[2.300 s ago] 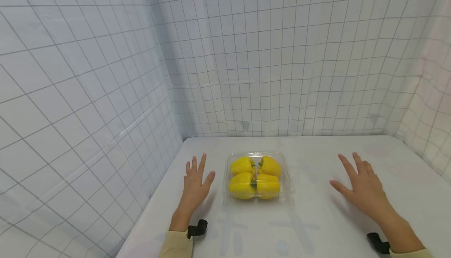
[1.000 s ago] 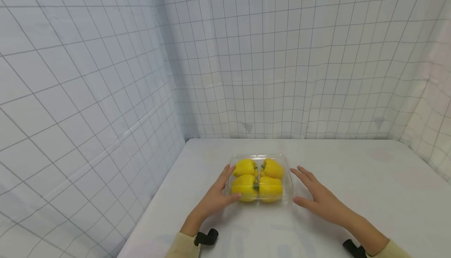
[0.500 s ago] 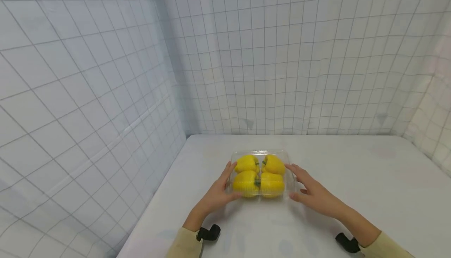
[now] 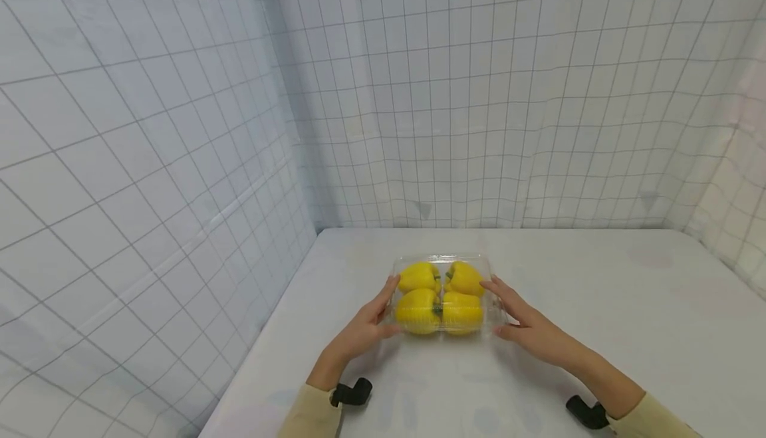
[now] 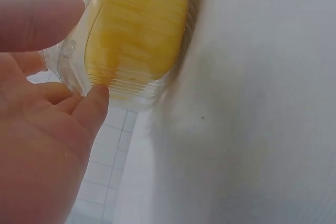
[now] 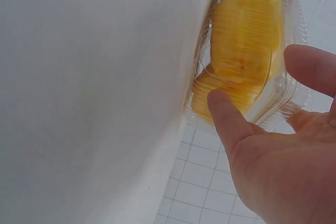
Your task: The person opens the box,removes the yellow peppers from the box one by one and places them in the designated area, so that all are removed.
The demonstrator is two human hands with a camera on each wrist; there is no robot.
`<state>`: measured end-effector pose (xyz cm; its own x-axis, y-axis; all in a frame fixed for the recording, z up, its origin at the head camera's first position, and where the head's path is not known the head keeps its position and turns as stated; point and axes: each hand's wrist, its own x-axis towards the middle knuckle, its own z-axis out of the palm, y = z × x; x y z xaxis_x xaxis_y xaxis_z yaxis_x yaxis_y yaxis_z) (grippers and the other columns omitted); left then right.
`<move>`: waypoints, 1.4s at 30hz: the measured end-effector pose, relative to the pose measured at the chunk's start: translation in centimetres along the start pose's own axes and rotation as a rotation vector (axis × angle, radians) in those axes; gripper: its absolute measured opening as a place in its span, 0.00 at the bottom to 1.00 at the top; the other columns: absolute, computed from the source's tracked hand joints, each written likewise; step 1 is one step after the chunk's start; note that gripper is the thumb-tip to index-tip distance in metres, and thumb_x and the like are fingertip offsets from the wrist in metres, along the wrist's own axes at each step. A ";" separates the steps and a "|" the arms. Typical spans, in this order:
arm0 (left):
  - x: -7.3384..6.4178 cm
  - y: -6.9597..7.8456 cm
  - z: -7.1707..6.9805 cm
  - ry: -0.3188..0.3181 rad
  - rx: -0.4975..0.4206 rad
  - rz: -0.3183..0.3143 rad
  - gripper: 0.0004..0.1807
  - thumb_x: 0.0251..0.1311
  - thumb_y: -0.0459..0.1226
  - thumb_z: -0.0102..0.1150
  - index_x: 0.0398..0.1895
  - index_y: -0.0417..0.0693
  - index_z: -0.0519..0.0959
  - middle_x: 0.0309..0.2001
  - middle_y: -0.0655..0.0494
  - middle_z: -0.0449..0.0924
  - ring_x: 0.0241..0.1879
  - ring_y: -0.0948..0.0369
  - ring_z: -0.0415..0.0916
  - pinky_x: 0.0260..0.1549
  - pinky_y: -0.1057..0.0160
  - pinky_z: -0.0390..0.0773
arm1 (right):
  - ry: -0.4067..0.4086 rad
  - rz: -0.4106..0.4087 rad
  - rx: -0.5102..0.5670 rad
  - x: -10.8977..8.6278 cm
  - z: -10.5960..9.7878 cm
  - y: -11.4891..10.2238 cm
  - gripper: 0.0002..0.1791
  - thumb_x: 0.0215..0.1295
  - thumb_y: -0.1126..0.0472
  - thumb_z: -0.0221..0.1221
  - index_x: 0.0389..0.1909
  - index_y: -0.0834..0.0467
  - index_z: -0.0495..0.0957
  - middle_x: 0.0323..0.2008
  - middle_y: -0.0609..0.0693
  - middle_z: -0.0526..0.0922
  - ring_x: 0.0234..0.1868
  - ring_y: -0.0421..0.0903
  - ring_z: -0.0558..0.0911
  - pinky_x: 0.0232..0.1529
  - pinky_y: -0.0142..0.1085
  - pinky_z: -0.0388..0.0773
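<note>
A clear plastic clamshell box [image 4: 492,305] with a ribbed wall sits on the white table, lid down. Several yellow bell peppers [image 4: 419,310] with green stems lie inside it in two rows. At the box's left side is my left hand [image 4: 364,331], fingers along the wall and thumb apart from them near the front corner. In the left wrist view its little finger touches the ribbed wall. My right hand [image 4: 529,328] is at the opposite side, its fingertips at the lid edge. The right wrist view shows one fingertip on the wall and the thumb by the rim [image 6: 294,93].
The box stands in the middle of the white table [image 4: 574,272]. Grid-patterned white sheets [image 4: 455,106] hang behind the table and along both sides. Each wrist carries a black camera mount [image 4: 353,393] by a beige sleeve [image 4: 311,415].
Both hands have come in from either side of the table to the box. Over the last half second the left thumb has drawn slightly left. The box has stayed in place.
</note>
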<state>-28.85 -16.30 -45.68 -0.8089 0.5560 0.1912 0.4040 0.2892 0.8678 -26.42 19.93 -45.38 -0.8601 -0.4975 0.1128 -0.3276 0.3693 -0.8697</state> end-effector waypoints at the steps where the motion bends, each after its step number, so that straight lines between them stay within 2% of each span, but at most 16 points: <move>1: 0.1 0.1 -0.1 -0.011 -0.007 0.010 0.49 0.64 0.24 0.57 0.82 0.49 0.42 0.81 0.49 0.32 0.79 0.57 0.32 0.72 0.50 0.49 | 0.000 0.000 0.004 0.0 0.0 0.0 0.43 0.74 0.64 0.56 0.81 0.43 0.45 0.81 0.52 0.33 0.75 0.71 0.49 0.65 0.69 0.55; 6: 0.5 0.2 -0.6 -0.042 -0.016 0.035 0.49 0.61 0.19 0.52 0.82 0.47 0.41 0.81 0.49 0.32 0.78 0.59 0.32 0.72 0.52 0.48 | 0.005 -0.004 0.000 0.0 -0.2 -0.4 0.42 0.74 0.66 0.55 0.81 0.44 0.46 0.81 0.55 0.33 0.76 0.70 0.48 0.67 0.69 0.51; 15: 0.5 0.0 -1.3 -0.041 -0.071 0.038 0.50 0.59 0.16 0.50 0.82 0.45 0.41 0.81 0.50 0.33 0.79 0.59 0.32 0.73 0.50 0.44 | -0.020 -0.020 0.059 0.2 -0.1 -0.7 0.41 0.75 0.69 0.51 0.81 0.45 0.45 0.81 0.55 0.37 0.78 0.65 0.44 0.69 0.66 0.49; 20: 0.5 -0.3 -1.1 -0.042 -0.102 0.049 0.49 0.60 0.17 0.50 0.82 0.45 0.42 0.82 0.51 0.33 0.79 0.57 0.32 0.73 0.50 0.42 | 0.025 -0.027 -0.007 -0.1 0.0 -0.4 0.40 0.75 0.67 0.54 0.81 0.43 0.48 0.81 0.55 0.39 0.75 0.67 0.55 0.66 0.67 0.57; 25: 0.1 -0.6 -0.7 -0.049 -0.103 0.031 0.47 0.64 0.19 0.51 0.82 0.49 0.43 0.82 0.51 0.32 0.79 0.55 0.33 0.73 0.50 0.42 | 0.036 0.011 -0.097 -0.8 0.3 0.0 0.39 0.76 0.61 0.56 0.80 0.38 0.49 0.80 0.55 0.41 0.70 0.67 0.64 0.60 0.68 0.66; 31: 0.2 -0.2 -0.5 -0.029 -0.061 0.037 0.49 0.60 0.19 0.51 0.82 0.51 0.45 0.81 0.49 0.33 0.79 0.50 0.32 0.71 0.41 0.45 | 0.051 0.011 -0.137 -1.2 0.1 -0.3 0.39 0.75 0.57 0.57 0.80 0.38 0.50 0.80 0.54 0.43 0.69 0.66 0.64 0.56 0.60 0.74; 34: 0.3 0.1 -0.4 -0.003 -0.028 0.036 0.50 0.57 0.20 0.53 0.82 0.52 0.46 0.82 0.51 0.36 0.79 0.51 0.33 0.70 0.38 0.48 | 0.059 0.004 -0.148 -1.3 0.0 -0.5 0.39 0.75 0.57 0.58 0.80 0.38 0.50 0.80 0.54 0.45 0.69 0.67 0.63 0.55 0.57 0.76; 39: 0.0 0.3 -0.3 0.040 0.018 -0.011 0.53 0.55 0.22 0.54 0.82 0.60 0.46 0.81 0.60 0.39 0.79 0.55 0.34 0.70 0.37 0.50 | 0.062 0.027 -0.163 -1.3 -0.1 -0.7 0.40 0.74 0.55 0.59 0.80 0.36 0.49 0.80 0.48 0.47 0.71 0.66 0.62 0.57 0.56 0.75; 42: -0.1 0.4 -0.2 0.070 0.048 -0.036 0.54 0.55 0.22 0.56 0.82 0.62 0.46 0.81 0.62 0.40 0.79 0.55 0.35 0.69 0.37 0.51 | 0.068 0.019 -0.193 -1.2 -0.3 -0.9 0.41 0.74 0.54 0.59 0.80 0.36 0.48 0.79 0.48 0.49 0.71 0.65 0.63 0.56 0.56 0.76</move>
<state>-28.68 -16.36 -45.25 -0.8503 0.4894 0.1937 0.3931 0.3457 0.8521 -25.17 20.43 -44.64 -0.8892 -0.4373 0.1346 -0.3740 0.5249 -0.7646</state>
